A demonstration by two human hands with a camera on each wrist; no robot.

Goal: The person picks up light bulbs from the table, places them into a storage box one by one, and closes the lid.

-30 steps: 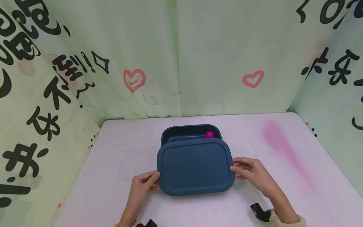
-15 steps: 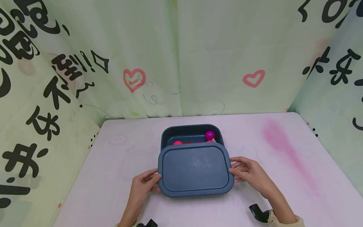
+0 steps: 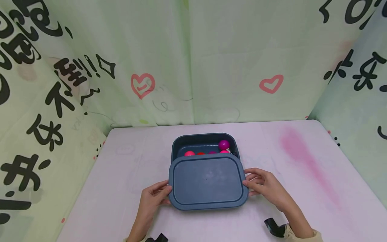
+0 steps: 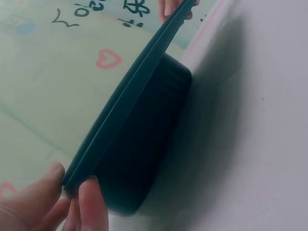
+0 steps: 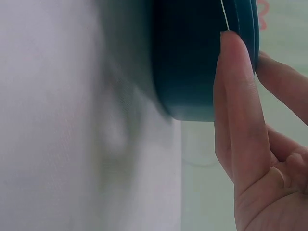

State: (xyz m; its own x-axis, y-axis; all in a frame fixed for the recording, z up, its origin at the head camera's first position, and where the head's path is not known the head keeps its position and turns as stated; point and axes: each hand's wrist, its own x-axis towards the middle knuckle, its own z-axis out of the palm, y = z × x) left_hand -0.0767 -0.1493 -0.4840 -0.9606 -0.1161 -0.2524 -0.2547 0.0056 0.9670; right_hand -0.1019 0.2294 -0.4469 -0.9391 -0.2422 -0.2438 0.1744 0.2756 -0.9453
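A dark blue rectangular lid [image 3: 208, 181] with rounded corners is held level between both hands, overlapping the near part of a dark blue box [image 3: 193, 143]. My left hand [image 3: 151, 200] pinches its left edge, thumb on top and fingers beneath, as the left wrist view also shows with the lid [image 4: 122, 103]. On the opposite edge my right hand [image 3: 267, 186] pinches it between thumb and fingers. Inside the box's uncovered far part lie a purple ball [image 3: 223, 145], a pink ball [image 3: 189, 153] and other partly hidden round things. A small silvery item [image 3: 228, 151] touches the purple ball's side.
The box stands on a pale pink-white table [image 3: 136, 161] with a pink smear [image 3: 302, 154] at right. A light green curtain [image 3: 217, 60] with black writing and red hearts hangs behind and at both sides. Black straps show at the wrists.
The lid has shifted slightly toward me and tilted, uncovering more of the box, so pink and red balls now show. Both hands have kept their pinch on it.
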